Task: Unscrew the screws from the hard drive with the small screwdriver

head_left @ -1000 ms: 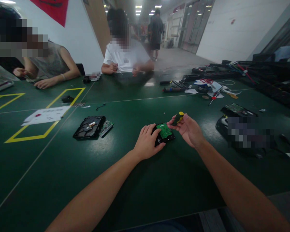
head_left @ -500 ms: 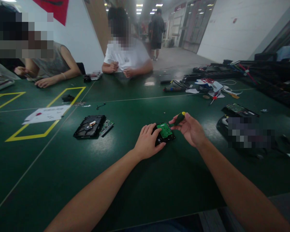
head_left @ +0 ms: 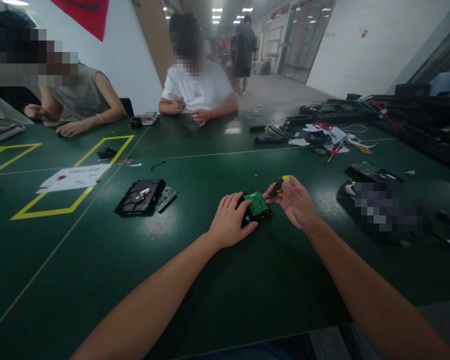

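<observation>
A small black hard drive [head_left: 258,214] with a green circuit board [head_left: 255,203] on top lies on the green table [head_left: 210,280] in front of me. My left hand [head_left: 229,220] rests on its left side, fingers curled over the edge and holding it down. My right hand [head_left: 295,201] is closed round a screwdriver [head_left: 279,184] with a black handle and yellow cap, tilted down toward the board's right edge.
A larger black drive [head_left: 139,196] with a loose green board [head_left: 166,196] lies to the left, near a white paper [head_left: 74,177] and yellow floor-tape markings. Tools and cables [head_left: 322,134] clutter the far right. Two people sit across the table; another stands in the corridor.
My right hand has lowered and tipped the screwdriver closer to the circuit board. My left hand stays on the drive.
</observation>
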`<state>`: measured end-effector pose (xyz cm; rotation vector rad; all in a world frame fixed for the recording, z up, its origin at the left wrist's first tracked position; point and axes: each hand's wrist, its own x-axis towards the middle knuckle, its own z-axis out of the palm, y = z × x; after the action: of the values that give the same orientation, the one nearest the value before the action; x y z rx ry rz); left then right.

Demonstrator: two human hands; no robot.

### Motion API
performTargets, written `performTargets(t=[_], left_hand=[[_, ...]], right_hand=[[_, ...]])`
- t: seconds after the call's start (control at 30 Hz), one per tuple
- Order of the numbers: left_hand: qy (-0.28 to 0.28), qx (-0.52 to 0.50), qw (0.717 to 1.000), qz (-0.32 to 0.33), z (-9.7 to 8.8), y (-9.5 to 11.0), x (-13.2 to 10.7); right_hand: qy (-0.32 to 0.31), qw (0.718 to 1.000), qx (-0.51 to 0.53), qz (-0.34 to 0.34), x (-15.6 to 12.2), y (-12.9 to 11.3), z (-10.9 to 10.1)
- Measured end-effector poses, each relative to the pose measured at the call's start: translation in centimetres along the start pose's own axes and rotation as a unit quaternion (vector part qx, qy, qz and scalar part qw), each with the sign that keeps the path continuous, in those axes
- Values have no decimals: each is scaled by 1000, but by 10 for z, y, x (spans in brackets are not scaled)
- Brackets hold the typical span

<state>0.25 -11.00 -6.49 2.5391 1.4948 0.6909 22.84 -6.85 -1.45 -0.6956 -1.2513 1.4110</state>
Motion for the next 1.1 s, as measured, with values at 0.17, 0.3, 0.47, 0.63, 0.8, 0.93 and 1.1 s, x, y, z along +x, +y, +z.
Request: performTargets(t=[0.17,0.3,0.47,0.63,0.8,0.93,1.1], left_hand=[[0,3,1000,0,0,0,0],[1,3,1000,1,-1,1,0],[0,8,1000,0,-1,1,0],[0,-1,1000,-1,-1,1,0],[3,-3,1000,0,-1,2,0],[2,3,1000,2,-1,1,0],[3,2,1000,2,1,0,0]], right_hand=[[-13,999,30,11,2,-1,-1],[1,999,31,18,2,-3,-1],[13,1000,15,24,2,-2,1],[23,999,28,13,2,1,0],[33,999,17,2,2,1,1],[37,999,31,6,3,-3,1],[41,999,19,19,3,-7,-1]])
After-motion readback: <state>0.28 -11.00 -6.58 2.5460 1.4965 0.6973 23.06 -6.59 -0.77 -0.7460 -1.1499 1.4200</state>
